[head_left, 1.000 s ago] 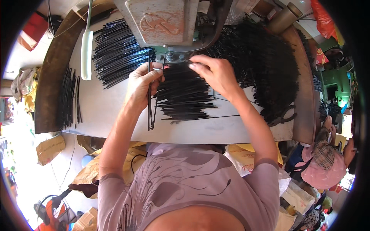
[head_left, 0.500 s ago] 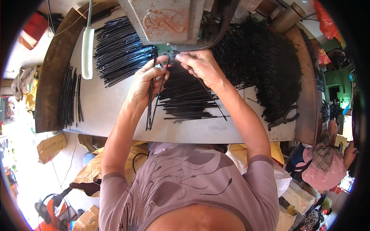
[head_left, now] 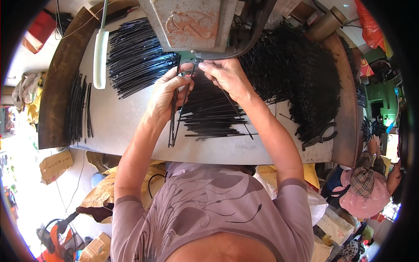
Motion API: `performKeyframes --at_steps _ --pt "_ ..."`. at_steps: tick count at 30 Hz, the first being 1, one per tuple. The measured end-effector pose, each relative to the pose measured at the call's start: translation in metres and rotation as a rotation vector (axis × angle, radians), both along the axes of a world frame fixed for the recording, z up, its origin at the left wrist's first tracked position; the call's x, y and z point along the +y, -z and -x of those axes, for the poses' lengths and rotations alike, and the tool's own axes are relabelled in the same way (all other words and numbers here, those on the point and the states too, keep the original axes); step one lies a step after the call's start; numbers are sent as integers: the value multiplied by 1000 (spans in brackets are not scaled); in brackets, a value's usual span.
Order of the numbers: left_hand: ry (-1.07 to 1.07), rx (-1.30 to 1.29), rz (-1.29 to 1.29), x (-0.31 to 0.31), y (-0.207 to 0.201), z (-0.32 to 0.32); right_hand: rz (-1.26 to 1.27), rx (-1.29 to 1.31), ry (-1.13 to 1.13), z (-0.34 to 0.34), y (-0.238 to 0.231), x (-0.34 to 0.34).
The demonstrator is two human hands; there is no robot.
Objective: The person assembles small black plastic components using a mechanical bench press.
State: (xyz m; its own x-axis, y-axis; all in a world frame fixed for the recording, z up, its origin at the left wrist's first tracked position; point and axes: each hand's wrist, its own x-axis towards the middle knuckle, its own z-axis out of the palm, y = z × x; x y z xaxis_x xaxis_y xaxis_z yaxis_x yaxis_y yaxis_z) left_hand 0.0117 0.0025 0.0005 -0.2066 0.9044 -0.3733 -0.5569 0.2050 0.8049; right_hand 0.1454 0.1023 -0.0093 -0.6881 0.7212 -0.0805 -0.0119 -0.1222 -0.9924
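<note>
My left hand (head_left: 162, 98) is closed around a few thin black rods (head_left: 173, 131), which look like umbrella ribs and hang down below its fingers. Close beside it, my right hand (head_left: 229, 78) pinches another thin black rod (head_left: 238, 112), slanting down to the right under the wrist. Both sets of fingertips meet just under the small metal tip (head_left: 196, 60) of a grey machine head (head_left: 190, 26). Exactly how the rod ends sit at that tip is too small to tell. Beneath my hands lies a pile of similar rods (head_left: 209, 113) on the pale tabletop (head_left: 209, 152).
More black rods (head_left: 135, 56) are stacked at left, with a smaller bunch (head_left: 77, 111) by the wooden rim (head_left: 54, 87). A large tangled heap (head_left: 301, 74) fills the right side, with dark pliers (head_left: 321, 135) at its edge. A white tube (head_left: 100, 61) hangs at left. Another person (head_left: 364, 187) sits at far right.
Both hands stay at the machine tip. The lower ends of the rods in my left hand have drawn slightly closer together, and the right rod's low end has swung a little left. The view shifts slightly.
</note>
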Motion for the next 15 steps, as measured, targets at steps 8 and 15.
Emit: performKeyframes --at_steps 8,15 --pt "37 29 10 -1 1 0 3 2 33 4 4 -3" --pt "29 186 37 -7 7 5 133 -128 35 -3 -11 -9"
